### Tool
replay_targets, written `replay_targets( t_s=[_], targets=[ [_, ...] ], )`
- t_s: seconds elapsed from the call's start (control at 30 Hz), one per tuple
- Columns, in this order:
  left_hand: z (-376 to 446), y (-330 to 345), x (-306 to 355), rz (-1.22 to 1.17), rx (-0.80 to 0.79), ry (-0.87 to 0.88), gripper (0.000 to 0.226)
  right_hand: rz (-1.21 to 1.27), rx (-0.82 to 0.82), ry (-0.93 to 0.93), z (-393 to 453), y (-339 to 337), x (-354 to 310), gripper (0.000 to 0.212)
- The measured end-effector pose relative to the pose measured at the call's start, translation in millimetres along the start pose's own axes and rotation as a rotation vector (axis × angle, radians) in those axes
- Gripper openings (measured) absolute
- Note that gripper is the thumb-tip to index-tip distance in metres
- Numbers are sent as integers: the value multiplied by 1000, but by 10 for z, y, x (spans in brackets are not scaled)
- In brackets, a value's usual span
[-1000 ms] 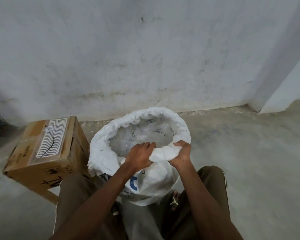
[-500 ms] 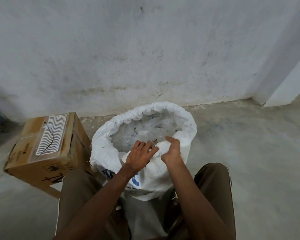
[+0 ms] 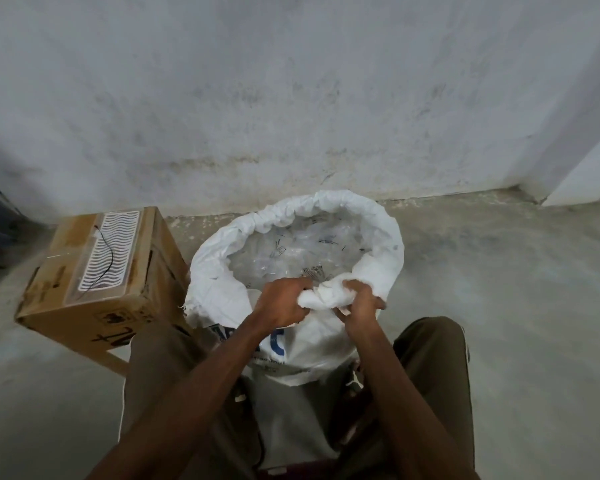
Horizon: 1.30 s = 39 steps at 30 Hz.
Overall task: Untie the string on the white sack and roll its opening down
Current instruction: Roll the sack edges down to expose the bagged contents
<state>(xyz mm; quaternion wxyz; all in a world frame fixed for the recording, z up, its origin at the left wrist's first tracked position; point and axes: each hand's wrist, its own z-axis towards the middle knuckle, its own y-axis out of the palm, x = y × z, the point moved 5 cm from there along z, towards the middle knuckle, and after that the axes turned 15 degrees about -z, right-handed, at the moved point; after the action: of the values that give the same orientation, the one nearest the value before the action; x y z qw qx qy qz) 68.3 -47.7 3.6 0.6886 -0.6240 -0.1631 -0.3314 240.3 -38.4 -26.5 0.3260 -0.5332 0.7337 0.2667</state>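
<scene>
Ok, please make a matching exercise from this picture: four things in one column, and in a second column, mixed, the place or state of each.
Things:
1. white sack
2. cardboard box
3. left hand
4. right hand

Places or states:
A. on the floor, beside the sack
B. grips the near rim, nearer the box
C. open, rim rolled down
D. grips the near rim, farther from the box

Pairs: 1-C, 2-A, 3-B, 4-D
</scene>
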Motion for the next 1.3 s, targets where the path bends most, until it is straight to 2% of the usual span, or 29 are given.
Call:
replay_targets(
  t_s=[0.03,0.07,0.1,0.13,0.17,0.23,0.3,0.33,0.4,0.43,0.5,0.6,0.67,0.73,0.8,0.87,0.97,1.1,1.23,1.3],
  targets=[
    [-7,23,-5,23,23,19,33,-194,214,-83,-42,-139,-14,103],
    [-12,41,6,50,39,50,31,-409,394,-270,-124,-223,-79,102],
    [-17,66,22,75,43,90,30,-569,512,-505,-195,-255,-120,99],
    [-22,97,46,100,32,127,32,-663,557,-688,-298,-264,-143,98],
    [-30,127,69,128,16,151,35,-713,565,-797,-349,-286,-116,98],
    [-45,154,69,153,8,164,38,-739,583,-882,-385,-361,-91,100],
    [-58,128,5,109,49,145,38,-775,580,-1021,-433,-399,-154,93],
    [-61,103,-19,79,77,136,38,-844,514,-1121,-453,-364,-200,86],
    [-57,78,-21,74,72,164,36,-1128,225,-1275,-426,-201,-217,76],
    [-58,85,-10,104,44,200,36,-1328,91,-1299,-384,-104,-208,73],
    [-84,133,14,192,-22,282,37,-1655,-33,-1267,-280,50,-246,66],
    [-180,234,-3,273,-94,363,43,-1864,-41,-1252,-201,218,-360,43],
    [-216,209,-5,231,-109,337,47,-1938,-48,-1286,-158,292,-351,33],
    [-237,110,-60,179,-115,252,56,-1962,-44,-1284,-101,303,-318,34],
    [-296,28,-186,304,-158,169,80,-1946,7,-1299,-66,279,-267,39],
    [-347,-26,-325,412,-195,143,84,-1892,79,-1406,-91,251,-163,36],
    [-378,-54,-413,464,-226,224,67,-1806,126,-1528,-143,246,5,33],
    [-353,-60,-378,469,-143,437,31,-1766,-36,-1367,-109,304,-96,46],
    [-313,42,-373,487,-108,569,23,-1728,-277,-1197,-51,376,-136,84],
    [-310,59,-374,488,-111,600,23,-1783,-358,-1101,6,429,-101,87]
  ],
)
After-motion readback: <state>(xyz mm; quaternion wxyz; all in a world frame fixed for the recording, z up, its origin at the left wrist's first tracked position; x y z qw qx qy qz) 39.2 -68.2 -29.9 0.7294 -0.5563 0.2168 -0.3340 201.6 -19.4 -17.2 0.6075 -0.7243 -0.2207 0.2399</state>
